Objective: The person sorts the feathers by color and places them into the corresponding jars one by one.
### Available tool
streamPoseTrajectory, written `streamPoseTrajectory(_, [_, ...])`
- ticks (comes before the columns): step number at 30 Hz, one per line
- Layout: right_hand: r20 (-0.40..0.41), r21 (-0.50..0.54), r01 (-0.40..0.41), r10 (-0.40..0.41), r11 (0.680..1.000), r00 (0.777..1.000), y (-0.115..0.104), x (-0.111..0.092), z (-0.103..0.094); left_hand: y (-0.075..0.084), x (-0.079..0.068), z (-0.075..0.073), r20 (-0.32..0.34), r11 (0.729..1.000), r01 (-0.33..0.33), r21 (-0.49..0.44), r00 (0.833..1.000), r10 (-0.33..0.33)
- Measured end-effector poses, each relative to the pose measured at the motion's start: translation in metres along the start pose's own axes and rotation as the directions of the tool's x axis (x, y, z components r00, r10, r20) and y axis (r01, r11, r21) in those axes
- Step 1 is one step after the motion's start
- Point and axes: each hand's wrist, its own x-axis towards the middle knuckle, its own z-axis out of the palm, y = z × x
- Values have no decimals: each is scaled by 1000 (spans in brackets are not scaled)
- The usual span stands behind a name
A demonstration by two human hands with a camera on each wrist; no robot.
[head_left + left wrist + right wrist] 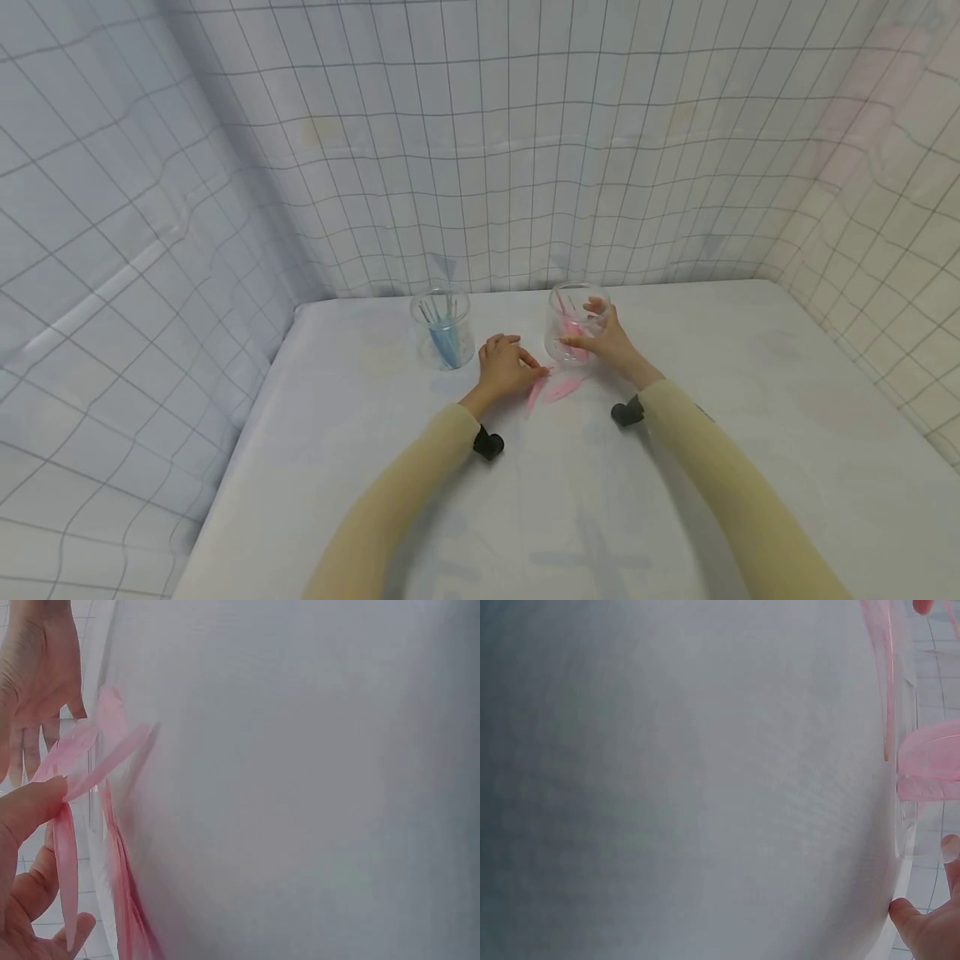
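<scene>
In the head view my left hand pinches a pink feather between thumb and fingers, low over the white table. The left wrist view shows that pink feather hanging from the pinch, with other pink pieces crossing behind it. My right hand holds the right side of a clear jar, thumb in front and fingers behind. Pink feathers stand inside this jar. On the table in front of it lie a loose pink feather and another near my left fingertips.
A second clear jar with several blue feathers, quills up, stands to the left of my left hand. White gridded cloth hangs behind the table and along both sides.
</scene>
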Motion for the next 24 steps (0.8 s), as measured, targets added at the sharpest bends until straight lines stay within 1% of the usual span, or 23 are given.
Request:
streamPoseTrajectory(2, [-13, -1, 2, -2, 1000, 1000, 12, 7, 0, -1, 0, -1, 0, 1000, -19, -20, 1000, 19])
streamPoseTrajectory(4, [-20, -3, 8, -8, 1000, 1000, 15, 8, 1, -1, -1, -3, 18, 999, -42, -8, 999, 42])
streamPoseTrajectory(7, [-28, 1, 9, -9, 1000, 1000, 16, 8, 1, -2, -2, -3, 61, 992, -108, 72, 993, 103])
streamPoseTrajectory(8, [-28, 1, 6, -6, 1000, 1000, 16, 8, 1, -2, -3, -3, 81, 985, -132, 108, 989, 124])
streamPoseTrajectory(11, [-28, -3, 0, 0, 1000, 1000, 15, 8, 2, -2, -5, -2, 126, 954, -217, 207, 973, 194])
streamPoseTrajectory(13, [-28, -1, -2, 2, 1000, 1000, 15, 7, 2, -1, -6, -3, 141, 935, -260, 241, 962, 232])
streamPoseTrajectory(15, [-30, -1, -1, 1, 1000, 1000, 15, 7, 2, 0, -7, -4, 151, 922, -288, 258, 955, 256])
streamPoseTrajectory(17, [-29, -3, -3, 3, 1000, 1000, 14, 7, 2, 1, -8, -5, 160, 918, -298, 261, 951, 263])
streamPoseTrajectory(19, [-24, -4, -5, 5, 1000, 1000, 14, 7, 2, 1, -8, -5, 172, 920, -295, 257, 951, 257])
streamPoseTrajectory(23, [-10, -4, -17, 17, 1000, 1000, 14, 8, 1, -3, -8, -4, 181, 940, -278, 198, 953, 244])
streamPoseTrajectory(24, [-8, -2, -19, 19, 1000, 1000, 13, 8, 1, -4, -8, -4, 174, 943, -280, 181, 953, 249])
